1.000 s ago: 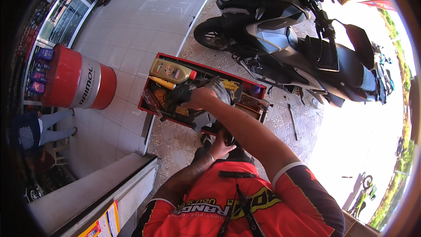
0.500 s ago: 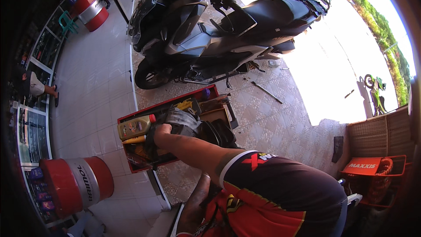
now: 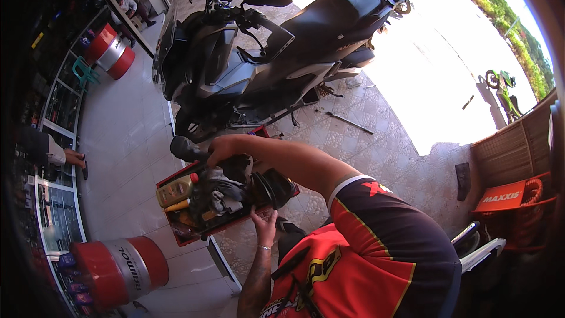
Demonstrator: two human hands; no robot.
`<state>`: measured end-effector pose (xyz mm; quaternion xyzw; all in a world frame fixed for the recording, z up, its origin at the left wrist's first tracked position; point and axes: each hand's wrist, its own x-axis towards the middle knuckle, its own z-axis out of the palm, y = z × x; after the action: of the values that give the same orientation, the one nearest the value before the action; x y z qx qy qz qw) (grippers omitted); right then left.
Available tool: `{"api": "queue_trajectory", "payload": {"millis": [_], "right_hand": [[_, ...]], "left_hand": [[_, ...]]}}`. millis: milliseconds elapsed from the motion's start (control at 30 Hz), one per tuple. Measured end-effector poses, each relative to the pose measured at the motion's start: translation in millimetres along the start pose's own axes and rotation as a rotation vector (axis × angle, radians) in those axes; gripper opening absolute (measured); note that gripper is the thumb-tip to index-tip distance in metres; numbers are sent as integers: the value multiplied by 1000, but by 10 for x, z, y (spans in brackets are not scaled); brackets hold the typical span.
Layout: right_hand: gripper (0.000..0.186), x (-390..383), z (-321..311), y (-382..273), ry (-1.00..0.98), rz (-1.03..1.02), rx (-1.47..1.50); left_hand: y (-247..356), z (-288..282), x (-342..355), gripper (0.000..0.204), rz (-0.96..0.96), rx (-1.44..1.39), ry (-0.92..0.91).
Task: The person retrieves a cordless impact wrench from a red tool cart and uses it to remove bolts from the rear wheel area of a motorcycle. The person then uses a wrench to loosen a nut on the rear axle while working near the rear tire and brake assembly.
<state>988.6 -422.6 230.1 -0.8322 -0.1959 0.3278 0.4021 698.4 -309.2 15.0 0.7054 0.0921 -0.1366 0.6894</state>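
My right hand is closed around a dark, rounded object, its kind unclear, above the far side of a red tool tray. Beneath that hand, a crumpled grey cloth lies in the tray. A gold oil bottle with a red cap lies at the tray's left, beside a yellow item. At the near right edge, my left hand has thumb and fingers apart, against black curved pieces. My right forearm covers part of the tray.
A dark scooter stands just beyond the tray. A long thin bar lies on the tiled floor. Red-and-grey drums stand at the left by glass cases. A person's legs show there. An orange rack is at the right.
My right hand has risen from beside the bottle and now holds the dark object. The left hand has come into sight at the black pieces. The whole view has shifted.
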Motion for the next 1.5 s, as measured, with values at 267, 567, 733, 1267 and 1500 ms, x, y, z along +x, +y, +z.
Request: {"api": "queue_trajectory", "payload": {"millis": [267, 567, 733, 1267, 1500], "right_hand": [[54, -2074, -431, 440, 45, -493, 544], [59, -4569, -785, 1712, 585, -576, 165], [60, -5434, -954, 2421, 706, -273, 66], [47, -6107, -2086, 4383, 657, 242, -255], [56, -6002, -3072, 5375, 471, 328, -215]], "left_hand": [[660, 680, -226, 65, -26, -59, 152], [1538, 2697, -610, 42, 110, -275, 7], [1734, 3860, -536, 51, 210, -330, -219], [1503, 6695, 694, 63, -96, -290, -507], [1418, 7746, 1570, 50, -237, -308, -470]]}}
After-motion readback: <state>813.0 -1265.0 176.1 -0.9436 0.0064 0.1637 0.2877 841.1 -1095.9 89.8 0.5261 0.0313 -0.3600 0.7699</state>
